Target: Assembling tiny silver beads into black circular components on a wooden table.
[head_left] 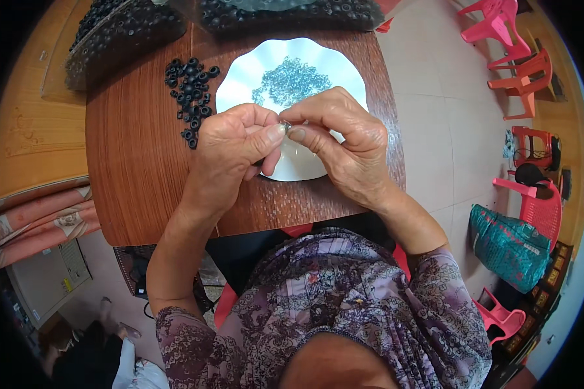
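My left hand (237, 139) and my right hand (344, 133) meet over the near part of a white plate with a wavy rim (240, 71). Between their thumbs and forefingers they pinch a small shiny metal piece (285, 126), mostly covered by the fingertips. Under the curled fingers of the left hand shows a bit of something black, too hidden to name. Many tiny silvery-grey pieces (294, 81) lie heaped on the plate. Left of it, small black ring-like parts (193, 97) are strewn on the brown wooden table (133, 155).
Clear bags full of black parts (126, 42) stand along the table's far side. Pink plastic chairs (496, 29) and a green bag (509, 246) are on the floor to the right. At lower left a person (87, 353) is partly visible.
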### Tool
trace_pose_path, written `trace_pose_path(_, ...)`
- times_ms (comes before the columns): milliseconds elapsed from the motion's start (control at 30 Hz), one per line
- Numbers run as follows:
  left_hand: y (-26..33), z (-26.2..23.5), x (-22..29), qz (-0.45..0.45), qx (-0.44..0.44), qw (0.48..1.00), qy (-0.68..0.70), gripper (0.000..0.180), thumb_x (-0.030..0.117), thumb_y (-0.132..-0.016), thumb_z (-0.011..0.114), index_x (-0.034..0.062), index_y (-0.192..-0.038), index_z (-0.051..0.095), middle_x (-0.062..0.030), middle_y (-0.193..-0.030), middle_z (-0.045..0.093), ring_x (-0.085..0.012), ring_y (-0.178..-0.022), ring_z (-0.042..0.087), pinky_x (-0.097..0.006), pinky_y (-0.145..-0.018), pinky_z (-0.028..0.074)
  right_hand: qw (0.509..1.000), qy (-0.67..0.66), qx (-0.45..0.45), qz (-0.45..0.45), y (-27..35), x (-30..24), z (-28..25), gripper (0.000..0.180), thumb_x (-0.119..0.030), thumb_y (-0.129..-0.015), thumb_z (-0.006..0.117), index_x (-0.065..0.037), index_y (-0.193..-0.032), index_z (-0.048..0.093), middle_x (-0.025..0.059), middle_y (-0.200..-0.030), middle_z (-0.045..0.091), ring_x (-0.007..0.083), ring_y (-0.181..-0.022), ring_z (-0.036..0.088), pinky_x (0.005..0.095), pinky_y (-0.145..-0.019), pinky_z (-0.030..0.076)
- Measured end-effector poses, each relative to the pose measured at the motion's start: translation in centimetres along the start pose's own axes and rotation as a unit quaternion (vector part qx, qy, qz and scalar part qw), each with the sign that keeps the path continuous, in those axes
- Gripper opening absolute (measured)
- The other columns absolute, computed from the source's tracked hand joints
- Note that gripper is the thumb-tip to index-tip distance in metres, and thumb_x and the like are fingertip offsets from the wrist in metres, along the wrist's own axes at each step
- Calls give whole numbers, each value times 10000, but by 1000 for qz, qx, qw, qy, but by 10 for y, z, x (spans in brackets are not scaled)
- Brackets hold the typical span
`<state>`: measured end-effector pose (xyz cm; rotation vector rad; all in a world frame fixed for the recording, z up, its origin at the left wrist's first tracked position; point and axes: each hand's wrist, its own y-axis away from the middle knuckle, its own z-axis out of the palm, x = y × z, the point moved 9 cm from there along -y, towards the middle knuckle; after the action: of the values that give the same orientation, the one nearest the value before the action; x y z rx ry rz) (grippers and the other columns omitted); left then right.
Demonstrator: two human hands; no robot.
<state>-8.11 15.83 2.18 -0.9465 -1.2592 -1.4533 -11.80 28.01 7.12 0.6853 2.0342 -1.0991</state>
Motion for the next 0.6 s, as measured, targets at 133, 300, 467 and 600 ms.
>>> trace_pose_path(133, -2, 3, -4, -25, -18, 999, 33, 211, 191, -878, 592, -20, -887, 582, -13, -600, 554, -18, -476, 408, -143, -413, 279, 997, 49, 8, -62, 0, -8, -1, 188, -3, -730, 691, -13, -914, 659, 60, -791, 622, 178, -706, 555, 276, -612, 446)
trace_pose_path(300, -2, 4, -7, -17, -3, 998, 59, 218, 189, -872, 591, -29, -877, 588, -19, -595, 553, -19, -465, 394, -148, -408, 265, 992, 92, 14, -83, 1, -12, 2, 196, 13, -705, 694, -11, -895, 651, 62, -787, 619, 200, -694, 548, 299, -601, 430)
trace_pose_path(467, -2, 6, -6, -35, -45, 996, 67, 232, 195, -865, 591, -36, -893, 592, -20, -592, 550, -25, -462, 407, -154, -403, 262, 994, 60, -24, -92, -3, -13, 4, 202, -7, -685, 705, -17, -880, 654, 51, -784, 615, 210, -739, 561, 309, -657, 442)
trace_pose_path(600, -1, 7, -6, -49, -47, 995, 73, 235, 199, -868, 589, -36, -889, 593, -23, -591, 549, -29, -461, 413, -156, -402, 261, 992, 67, -18, -103, -3, -16, 4, 184, -20, -698, 709, -17, -874, 658, 53, -795, 614, 195, -755, 567, 293, -658, 452)
